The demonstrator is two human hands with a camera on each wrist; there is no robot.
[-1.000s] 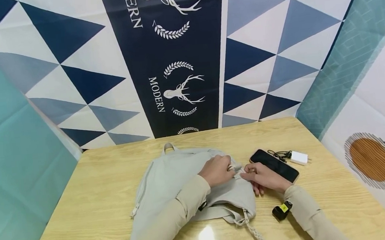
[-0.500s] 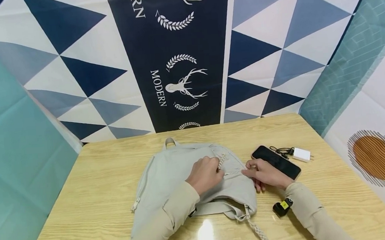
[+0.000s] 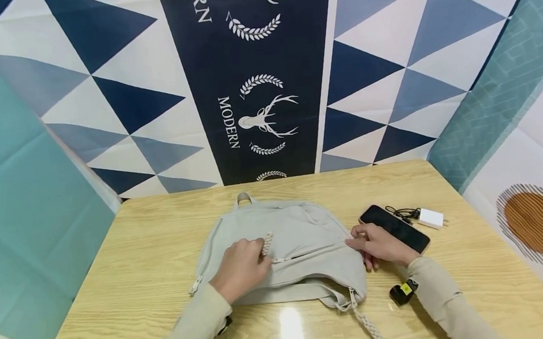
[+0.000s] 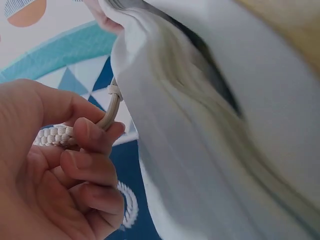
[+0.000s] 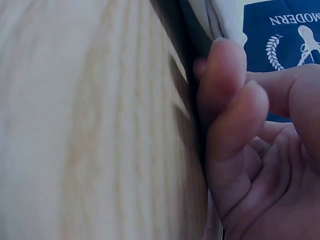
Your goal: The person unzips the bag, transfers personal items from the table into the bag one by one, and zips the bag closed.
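A pale grey backpack [image 3: 283,227] lies on the wooden table, its front pocket zipper [image 3: 313,252] parted along a dark slit. My left hand [image 3: 241,266] pinches the braided zipper pull [image 3: 268,243] at the slit's left end. In the left wrist view, thumb and fingers hold the pull's cord loop [image 4: 113,111], with the braid [image 4: 54,136] inside the hand. At the pocket's right end, my right hand [image 3: 381,245] pinches the bag's fabric between thumb and fingers. The right wrist view shows those fingers [image 5: 232,117] at the bag's edge, close to the tabletop; the pinched fabric is partly hidden.
A black phone [image 3: 396,229] lies just beyond the right hand. Beside it are a coiled black cable [image 3: 404,214] and a white charger plug [image 3: 431,218]. Another braided pull [image 3: 371,332] hangs from the bag's lower zipper onto the table [image 3: 129,244]. Patterned cloth walls [image 3: 265,85] surround the table.
My left hand has drawn the zipper pull leftward across the bag, and the slit behind it has lengthened. The right hand keeps its hold at the bag's right edge.
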